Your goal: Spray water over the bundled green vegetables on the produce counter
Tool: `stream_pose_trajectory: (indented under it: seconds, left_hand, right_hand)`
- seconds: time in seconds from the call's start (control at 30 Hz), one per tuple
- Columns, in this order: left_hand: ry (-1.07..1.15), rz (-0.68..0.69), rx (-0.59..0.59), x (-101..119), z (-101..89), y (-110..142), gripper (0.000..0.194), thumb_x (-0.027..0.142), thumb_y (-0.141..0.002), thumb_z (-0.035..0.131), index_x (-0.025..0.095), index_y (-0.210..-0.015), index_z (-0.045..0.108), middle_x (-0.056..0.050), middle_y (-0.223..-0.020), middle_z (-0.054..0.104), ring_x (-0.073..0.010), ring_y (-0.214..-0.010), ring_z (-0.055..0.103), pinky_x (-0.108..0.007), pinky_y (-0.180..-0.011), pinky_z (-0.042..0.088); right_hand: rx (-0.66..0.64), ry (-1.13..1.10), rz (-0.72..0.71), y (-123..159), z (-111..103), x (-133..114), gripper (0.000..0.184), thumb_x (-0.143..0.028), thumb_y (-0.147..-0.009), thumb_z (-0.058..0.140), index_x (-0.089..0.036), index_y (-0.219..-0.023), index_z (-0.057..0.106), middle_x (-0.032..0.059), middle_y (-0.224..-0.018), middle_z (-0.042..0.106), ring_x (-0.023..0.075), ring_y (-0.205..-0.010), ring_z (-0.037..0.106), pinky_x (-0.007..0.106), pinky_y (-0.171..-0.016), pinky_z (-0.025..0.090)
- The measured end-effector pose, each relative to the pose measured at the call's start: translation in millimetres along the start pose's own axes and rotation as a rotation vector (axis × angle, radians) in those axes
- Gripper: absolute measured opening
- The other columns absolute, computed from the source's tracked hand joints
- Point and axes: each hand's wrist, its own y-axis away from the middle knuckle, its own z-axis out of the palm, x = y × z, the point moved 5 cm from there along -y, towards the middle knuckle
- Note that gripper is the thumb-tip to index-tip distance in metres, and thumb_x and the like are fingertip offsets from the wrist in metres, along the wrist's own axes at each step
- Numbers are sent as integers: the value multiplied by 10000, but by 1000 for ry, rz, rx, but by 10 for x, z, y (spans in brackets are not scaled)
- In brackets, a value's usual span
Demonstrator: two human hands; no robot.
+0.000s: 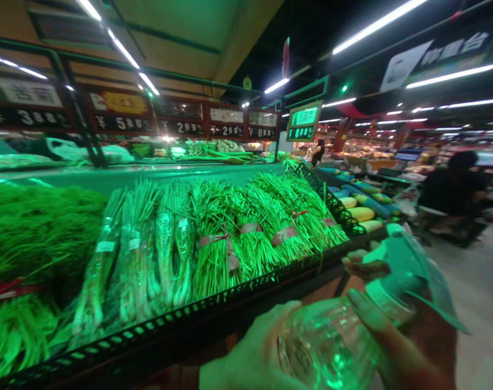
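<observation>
A clear, ridged plastic bottle (331, 341) is tilted in front of me at the lower right, its round base toward the left. My left hand (258, 346) is closed around the base end. Around the other end my right hand (396, 341) is closed, its thumb lying along the bottle. Beyond that thumb are a white collar (388, 300) and a pale green top piece (413, 262), blurred, so its exact kind is unclear. Nearest to both hands is the black crate edge of the vegetable display (238, 284), holding taped bunches of green chives (218, 254).
Wrapped scallions (136, 260) and feathery greens (39, 227) fill the display's left. Price signs (226, 122) hang above. Pale long gourds (362, 214) lie beyond a black crate wall (331, 200). A seated person (453, 184) is on the right, beside the aisle floor (482, 281).
</observation>
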Motion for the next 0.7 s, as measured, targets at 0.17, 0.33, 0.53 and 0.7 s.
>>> stream_pose_trajectory:
  seconds: [0.17,0.33,0.53,0.7]
  left_hand:
    - [244,-96,35,51,-25,17,1141,361,-242,1015,147,-1277,586,-169,-1316,612,-478,-1318,526,-619,-1114,429]
    - [297,-138,70,78,-43,55,1113,313,-225,1017,189,-1245,591,-158,-1339,604,-484,-1348,492,-630,-1110,422]
    - [400,-42,-67,240,43,42,725,134,-420,961,192,-1058,623,-78,-1122,723,-388,-1165,671,-571,-1062,450]
    - [483,61,-144,369,66,63,635,68,-615,849,217,-1196,640,-87,-1245,715,-319,-1226,663,-450,-1043,511]
  right_hand:
    - [-38,-18,33,-11,50,70,404,-483,-783,763,-237,-1100,718,107,-1174,699,378,-1132,617,556,-970,443]
    - [-87,4,-1,-25,98,184,406,-469,-787,776,-233,-1112,717,106,-1124,718,369,-1090,642,543,-941,464]
    - [-181,27,20,-37,223,264,443,-523,-800,755,-254,-1145,691,78,-1082,715,302,-942,664,448,-806,482]
    - [-225,52,14,-9,349,159,406,-478,-782,746,-277,-1127,674,43,-1013,715,275,-852,642,467,-846,458]
